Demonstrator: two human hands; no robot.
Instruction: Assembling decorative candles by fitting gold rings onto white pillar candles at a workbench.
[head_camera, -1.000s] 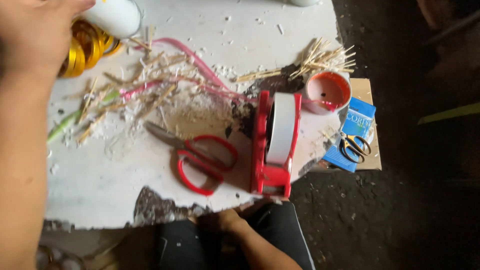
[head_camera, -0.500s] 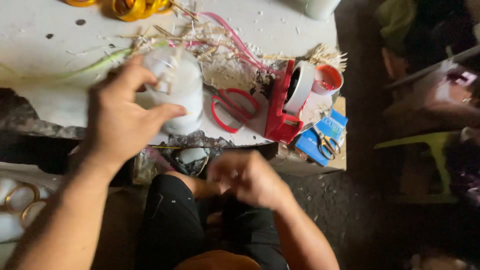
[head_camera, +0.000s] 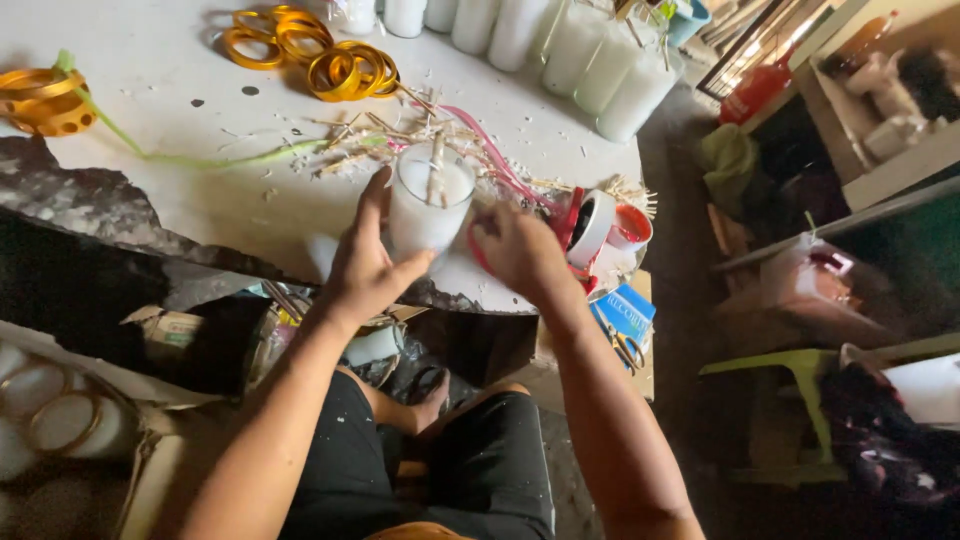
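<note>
White wax fills the glass candle jar (head_camera: 428, 205) at the centre of the frame, with a pale stick standing upright in the wax. The left hand (head_camera: 365, 265) forms the grip: thumb on the near right face of the jar, fingers extended up its left side, closed around the glass. The jar stands on the worktop (head_camera: 150, 110) near its broken front edge, directly above and slightly right of the palm.

The right hand (head_camera: 520, 250) is just right of the jar, fingers curled over the worktop edge; motion blur prevents telling whether it holds anything. It partly covers the red scissors (head_camera: 478, 250).

Right of that hand stands a red tape dispenser (head_camera: 585, 230) with a white roll, and just beyond it a small red cup (head_camera: 630, 225). Behind the jar, straw scraps and a pink ribbon (head_camera: 490, 150) lie scattered. Gold ribbon rolls (head_camera: 350, 70) sit at upper centre-left, and a row of white candle jars (head_camera: 600, 70) lines the upper edge. A blue packet (head_camera: 625, 310) lies below the worktop at right.
</note>
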